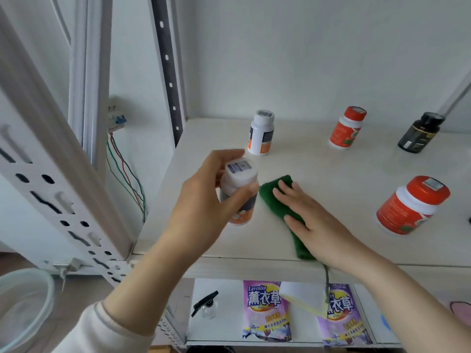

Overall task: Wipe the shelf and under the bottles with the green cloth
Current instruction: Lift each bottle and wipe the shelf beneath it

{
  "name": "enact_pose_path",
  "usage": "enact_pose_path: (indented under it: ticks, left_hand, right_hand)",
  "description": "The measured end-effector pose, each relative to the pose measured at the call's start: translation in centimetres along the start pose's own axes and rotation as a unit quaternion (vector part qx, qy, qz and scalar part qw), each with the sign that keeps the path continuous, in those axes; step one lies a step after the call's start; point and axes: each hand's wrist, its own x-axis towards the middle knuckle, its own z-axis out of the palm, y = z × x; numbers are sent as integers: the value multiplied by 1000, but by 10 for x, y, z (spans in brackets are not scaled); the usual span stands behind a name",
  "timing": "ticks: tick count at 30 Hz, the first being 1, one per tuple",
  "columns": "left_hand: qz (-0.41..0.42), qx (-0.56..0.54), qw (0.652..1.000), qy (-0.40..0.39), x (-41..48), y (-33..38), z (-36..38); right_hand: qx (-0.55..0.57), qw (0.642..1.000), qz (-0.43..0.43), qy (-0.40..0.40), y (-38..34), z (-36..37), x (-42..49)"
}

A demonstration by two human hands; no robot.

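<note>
My left hand (pixel 204 200) grips a white bottle with an orange label (pixel 239 192) and holds it tilted just above the pale shelf (pixel 331 169), near the front left. My right hand (pixel 311 217) lies flat, fingers straight, on the green cloth (pixel 274 197), which stretches from mid-shelf to the front edge. A second white bottle (pixel 262 132) stands upright behind. Two red-capped bottles stand to the right, one at the back (pixel 346 127) and one nearer (pixel 410 206). A dark bottle (pixel 419 132) stands at the back right.
White perforated uprights (pixel 61 200) frame the shelf on the left, with loose wires (pixel 127 179) behind. The lower shelf holds two purple lavender packets (pixel 265 312), a spray bottle (pixel 206 304) and a yellow-white sponge (pixel 305 296). A clear basin (pixel 23 307) sits at the bottom left.
</note>
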Motion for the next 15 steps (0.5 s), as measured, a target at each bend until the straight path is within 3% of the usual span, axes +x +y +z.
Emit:
enact_pose_path:
  ticks: [7, 15]
  left_hand:
    - [23, -24, 997, -73, -11, -3, 26]
    - [66, -9, 994, -84, -11, -4, 34]
  right_hand:
    - [18, 1000, -9, -23, 17, -13, -12]
    - [39, 992, -37, -113, 5, -25, 30]
